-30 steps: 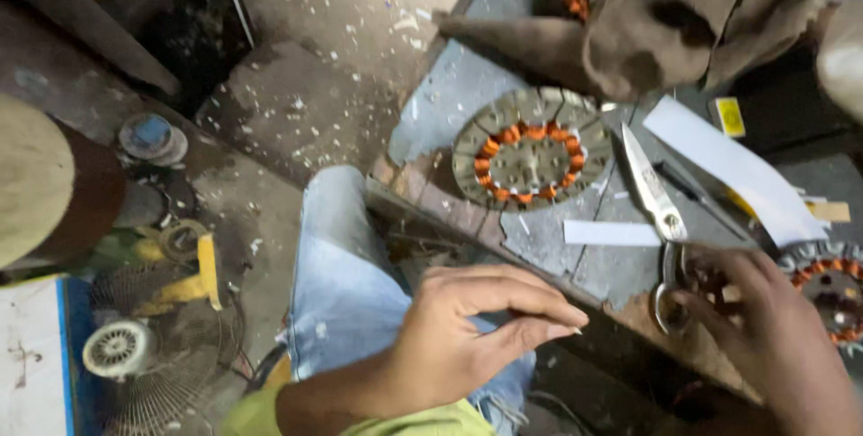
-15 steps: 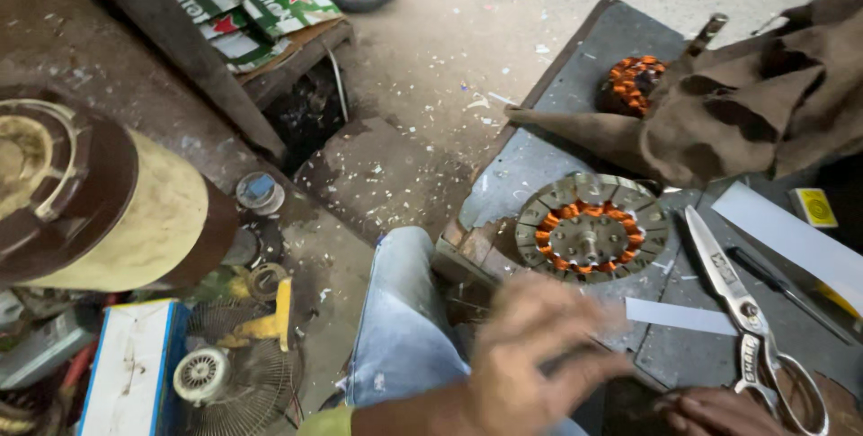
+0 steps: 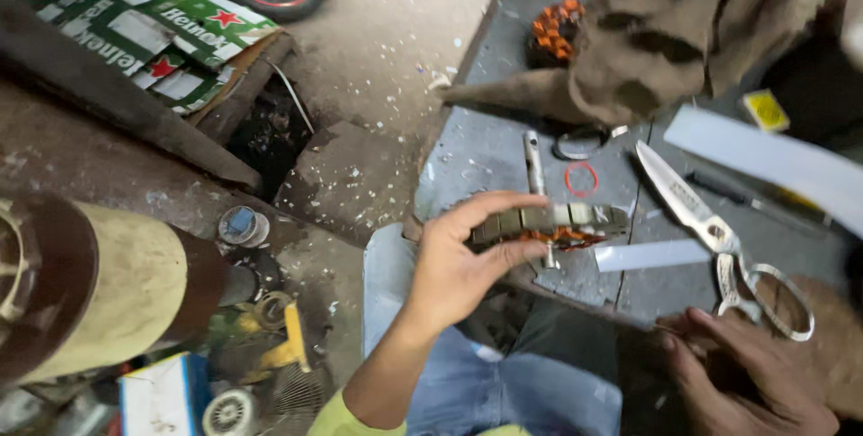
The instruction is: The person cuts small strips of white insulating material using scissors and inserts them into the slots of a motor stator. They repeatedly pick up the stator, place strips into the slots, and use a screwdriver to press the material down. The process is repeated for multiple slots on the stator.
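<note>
Copper-wound stator (image 3: 550, 225) (one of two) in left hand (image 3: 458, 265) grip; right hand (image 3: 751, 382) grip unclear.

Green-white cartons (image 3: 135, 18) with red stars, flattened, far left of my bench. Small yellow packet (image 3: 765, 111) at right. Blue-white box (image 3: 162, 395) by my knee.

Left hand (image 3: 454, 270) gripping a round grey metal stator with orange copper windings (image 3: 550, 226), tilted on edge just above the near rim of the grey bench (image 3: 490, 148); thumb on top, fingers (image 3: 512, 254) beneath. Right hand (image 3: 742, 380) low at the near corner, beside the ring handles of steel scissors (image 3: 715, 234). White paper strip (image 3: 649, 254) flat between stator and scissors. Red rubber band (image 3: 582, 179) and short steel shaft (image 3: 534, 159) further back, under crumpled brown cloth (image 3: 670, 36).
</note>
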